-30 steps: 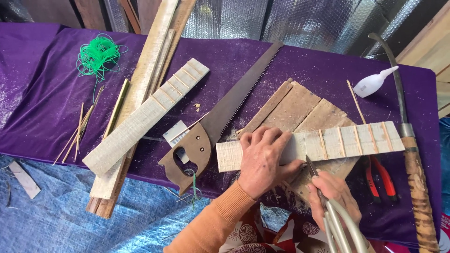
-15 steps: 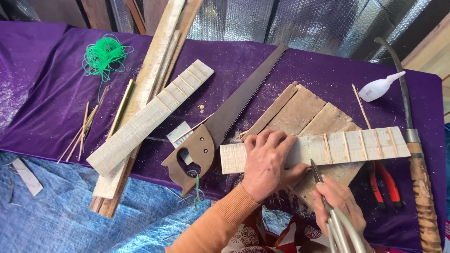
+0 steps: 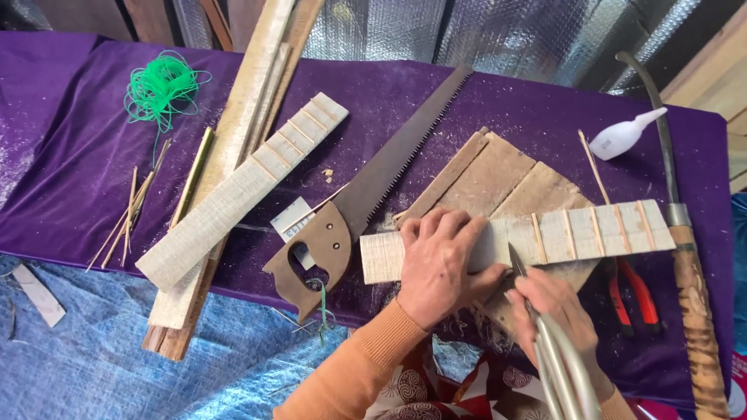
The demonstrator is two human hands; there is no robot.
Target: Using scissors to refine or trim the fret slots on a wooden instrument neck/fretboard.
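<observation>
Nearest the camera, right hand (image 3: 554, 311) wrapped tight on a metal-handled blade (image 3: 545, 342), tip at the edge of a pale slotted wood strip (image 3: 576, 235). Left hand (image 3: 437, 260) pressed flat on that strip, fingers together, pinning it across worn boards (image 3: 498, 175). Likely light, stiff, brittle at the slots; best gripped mid-length. Beyond, handsaw (image 3: 373, 190), green twine (image 3: 162, 87) on purple cloth (image 3: 70, 155).
</observation>
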